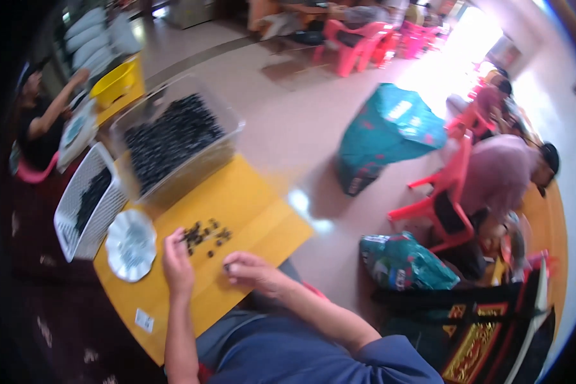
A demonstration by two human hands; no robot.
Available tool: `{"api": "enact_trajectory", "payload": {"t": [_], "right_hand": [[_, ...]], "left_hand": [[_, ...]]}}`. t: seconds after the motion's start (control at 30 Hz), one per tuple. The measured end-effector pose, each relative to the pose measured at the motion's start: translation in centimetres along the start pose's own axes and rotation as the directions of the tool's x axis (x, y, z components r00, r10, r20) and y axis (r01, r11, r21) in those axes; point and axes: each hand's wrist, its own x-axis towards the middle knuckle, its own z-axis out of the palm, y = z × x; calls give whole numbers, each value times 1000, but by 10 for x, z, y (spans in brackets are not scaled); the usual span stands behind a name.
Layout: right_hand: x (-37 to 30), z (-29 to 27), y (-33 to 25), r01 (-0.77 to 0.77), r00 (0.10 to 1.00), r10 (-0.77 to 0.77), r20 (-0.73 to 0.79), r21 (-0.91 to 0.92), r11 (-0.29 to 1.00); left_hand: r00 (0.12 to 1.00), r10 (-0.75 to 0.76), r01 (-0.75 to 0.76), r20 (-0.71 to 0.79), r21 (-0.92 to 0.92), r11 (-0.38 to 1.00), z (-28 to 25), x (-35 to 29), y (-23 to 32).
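Note:
A small heap of dark little pieces [206,235] lies on the yellow table [249,211]. My left hand [177,262] rests on the table with its fingertips touching the heap's left edge. My right hand [253,270] is just right of the heap, thumb and fingers pinched on one small dark piece. A white scalloped dish [130,244] sits to the left of my left hand. Behind the heap stands a clear plastic bin [176,137] filled with the same dark pieces.
A white slotted basket [86,201] with dark pieces stands at the table's left. A yellow tub [115,82] and another person [41,121] are further back. Teal sacks [390,131] and a seated person on red chairs [502,179] fill the floor to the right.

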Motion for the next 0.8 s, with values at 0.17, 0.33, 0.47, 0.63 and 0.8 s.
{"api": "enact_trajectory", "payload": {"t": [0.17,0.33,0.47,0.63,0.8], "right_hand": [[-1,0,-1,31,1000,-31,-5,2,1000],[-5,-7,-2,59,998,-60,28,27,998],[-9,-4,0,67,996,-69,51,38,997],[-13,0,1,66,997,-67,40,24,998],[-10,2,4,54,997,-55,53,19,998]], "left_hand": [[994,100,-102,-33,-57,993,4,-3,-21],[998,57,-60,-25,-122,991,5,0,-27],[997,12,-29,-73,-236,971,-6,2,-38],[992,67,-98,-106,-327,940,-11,-3,-23],[989,149,-141,-2,-327,934,-23,-19,10]]}}
